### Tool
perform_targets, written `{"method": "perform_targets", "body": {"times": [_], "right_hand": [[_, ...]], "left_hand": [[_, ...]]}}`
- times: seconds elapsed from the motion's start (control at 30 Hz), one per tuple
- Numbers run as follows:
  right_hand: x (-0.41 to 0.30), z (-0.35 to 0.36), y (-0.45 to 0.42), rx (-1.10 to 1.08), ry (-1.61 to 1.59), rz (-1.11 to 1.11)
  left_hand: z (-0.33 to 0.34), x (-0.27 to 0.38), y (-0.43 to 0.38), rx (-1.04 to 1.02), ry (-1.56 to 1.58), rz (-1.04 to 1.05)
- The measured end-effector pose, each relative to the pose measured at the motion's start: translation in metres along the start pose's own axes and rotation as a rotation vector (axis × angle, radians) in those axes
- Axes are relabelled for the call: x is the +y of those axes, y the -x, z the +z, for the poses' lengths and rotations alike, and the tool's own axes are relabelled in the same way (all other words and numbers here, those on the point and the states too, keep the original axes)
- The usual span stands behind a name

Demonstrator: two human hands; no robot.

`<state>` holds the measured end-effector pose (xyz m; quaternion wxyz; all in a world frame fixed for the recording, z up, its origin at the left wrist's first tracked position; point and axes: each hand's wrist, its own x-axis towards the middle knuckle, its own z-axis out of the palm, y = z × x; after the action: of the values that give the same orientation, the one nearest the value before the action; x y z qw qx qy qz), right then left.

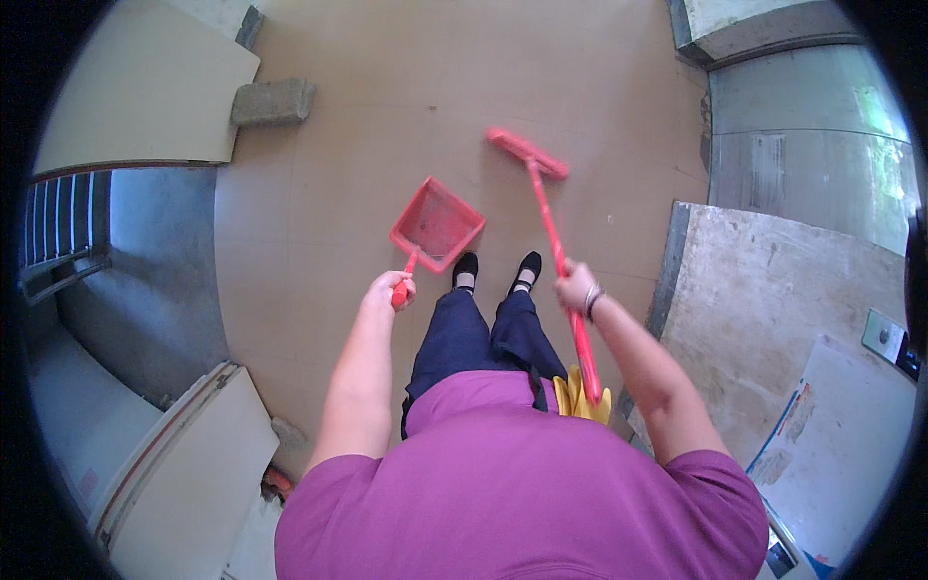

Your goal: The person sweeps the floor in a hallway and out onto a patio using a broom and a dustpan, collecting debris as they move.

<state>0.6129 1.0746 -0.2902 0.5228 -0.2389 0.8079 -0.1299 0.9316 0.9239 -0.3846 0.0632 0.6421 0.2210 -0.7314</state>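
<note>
My left hand (392,290) grips the handle of a red dustpan (437,225), whose pan hangs over or rests on the floor just ahead of my left foot; which of the two I cannot tell. Some dust or grime shows inside the pan. My right hand (576,284) is closed around the shaft of a red broom (547,206). The broom's head (527,153) lies ahead and to the right of the dustpan, apart from it, and looks slightly blurred. The shaft's top end reaches back beside yellow gloves (582,395) tucked at my right hip.
Tan tiled floor (348,217) spreads before me, with a small dark speck (433,108) on it. A grey stone block (273,101) sits against an open door panel (152,87) at left. Stained walls (783,283) and a grey metal door (805,145) stand at right.
</note>
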Motion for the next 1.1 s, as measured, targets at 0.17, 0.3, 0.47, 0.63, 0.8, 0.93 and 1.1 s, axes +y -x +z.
{"method": "perform_targets", "body": {"times": [0.17, 0.3, 0.47, 0.63, 0.8, 0.93, 1.1], "right_hand": [[0.004, 0.002, 0.086, -0.473, -0.192, 0.022], [-0.019, -0.018, 0.116, -0.379, -0.084, -0.058], [-0.068, -0.019, 0.045, -0.094, 0.221, -0.294], [-0.095, 0.016, -0.049, -0.036, 0.297, -0.182], [-0.057, 0.046, 0.03, -0.297, 0.409, -0.238], [-0.031, 0.012, 0.084, -0.547, 0.212, -0.177], [-0.001, -0.016, 0.101, -0.215, 0.098, -0.362]], "left_hand": [[-0.016, 0.0, -0.008, -0.072, 0.0, 0.027], [-0.044, 0.007, -0.001, -0.115, -0.009, -0.022], [-0.09, 0.003, 0.018, -0.086, 0.027, -0.048], [-0.109, 0.007, 0.026, -0.048, 0.043, -0.056], [-0.12, 0.006, 0.021, -0.05, 0.108, -0.063], [-0.117, 0.007, 0.019, -0.058, 0.106, -0.057], [-0.146, 0.01, 0.015, -0.073, 0.027, -0.061]]}}
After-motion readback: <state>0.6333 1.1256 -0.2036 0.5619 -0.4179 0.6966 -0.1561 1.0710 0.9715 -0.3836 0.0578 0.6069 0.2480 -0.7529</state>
